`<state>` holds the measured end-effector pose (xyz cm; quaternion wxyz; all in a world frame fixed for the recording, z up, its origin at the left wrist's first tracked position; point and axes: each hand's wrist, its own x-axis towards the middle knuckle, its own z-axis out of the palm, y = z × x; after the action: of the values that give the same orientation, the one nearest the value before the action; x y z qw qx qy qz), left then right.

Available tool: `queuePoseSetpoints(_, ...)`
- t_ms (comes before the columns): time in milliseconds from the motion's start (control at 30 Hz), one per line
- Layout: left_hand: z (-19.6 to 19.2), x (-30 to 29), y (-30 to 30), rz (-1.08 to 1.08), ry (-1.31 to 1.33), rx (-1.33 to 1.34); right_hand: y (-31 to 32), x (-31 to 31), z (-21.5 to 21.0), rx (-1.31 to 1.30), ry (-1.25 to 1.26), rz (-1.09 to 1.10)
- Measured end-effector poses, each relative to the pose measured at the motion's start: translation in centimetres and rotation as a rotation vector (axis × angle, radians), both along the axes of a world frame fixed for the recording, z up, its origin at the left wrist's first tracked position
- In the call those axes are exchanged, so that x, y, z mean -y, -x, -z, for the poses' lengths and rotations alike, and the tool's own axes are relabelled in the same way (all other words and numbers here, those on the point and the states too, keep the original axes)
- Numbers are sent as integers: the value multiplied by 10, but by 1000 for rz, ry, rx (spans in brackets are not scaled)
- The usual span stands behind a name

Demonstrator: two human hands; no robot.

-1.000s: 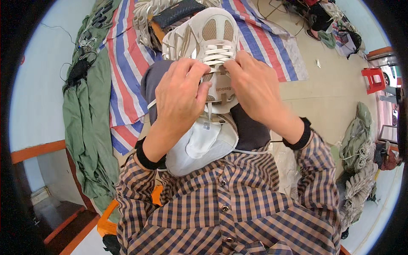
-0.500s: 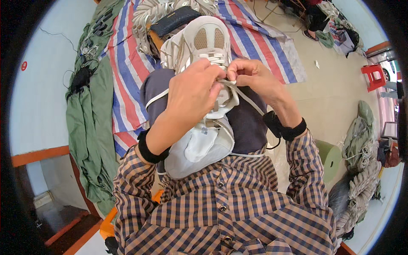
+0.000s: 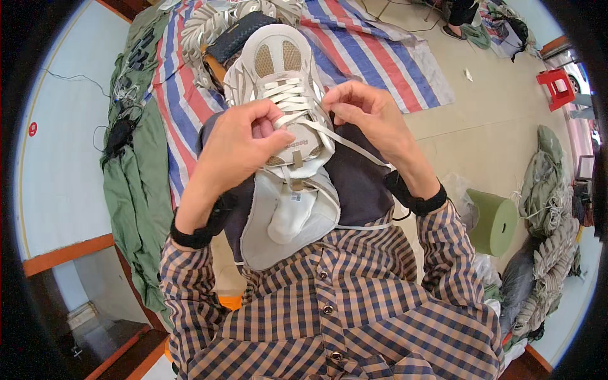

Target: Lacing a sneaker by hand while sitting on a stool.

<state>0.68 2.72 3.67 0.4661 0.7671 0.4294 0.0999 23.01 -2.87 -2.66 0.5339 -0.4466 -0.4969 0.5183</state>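
Observation:
A beige and white sneaker (image 3: 294, 133) lies on my lap, its toe pointing away from me. White shoelace (image 3: 288, 95) zigzags across its upper, and one loose length hangs down to the right over my dark-covered thigh. At the left of the tongue, my left hand (image 3: 244, 142) has thumb and forefinger closed on the shoelace. My right hand (image 3: 370, 117) pinches at the right eyelet edge; what its fingertips hold is too small to make out. White paper padding (image 3: 294, 218) lies inside the wide-open heel opening.
Beyond the sneaker, a dark woven pouch (image 3: 240, 37) and more pale shoes (image 3: 199, 28) lie on a striped sheet (image 3: 380, 57). Green cloth (image 3: 136, 190) runs along the left wall. To the right stand a green roll (image 3: 491, 221) and a red stool (image 3: 556, 88); bundled shoes (image 3: 551, 266) lie behind.
My hands have drawn apart, the left one moving down and left off the laces, uncovering the tongue. The right hand has shifted slightly to the shoe's right edge. The view has turned a little.

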Motion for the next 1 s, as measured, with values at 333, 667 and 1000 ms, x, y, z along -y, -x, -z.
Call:
queuePoseSetpoints(333,18,11,-27,-267,-469,214,23,-5,-7,102,-173,101)
queuePoseSetpoints(667,13,7,-21,-216,-43,401,32,-6,-6,219,-260,87)
queuePoseSetpoints(1000,12,1,-26,-205,-132,357,38,-7,-5,343,-271,156)
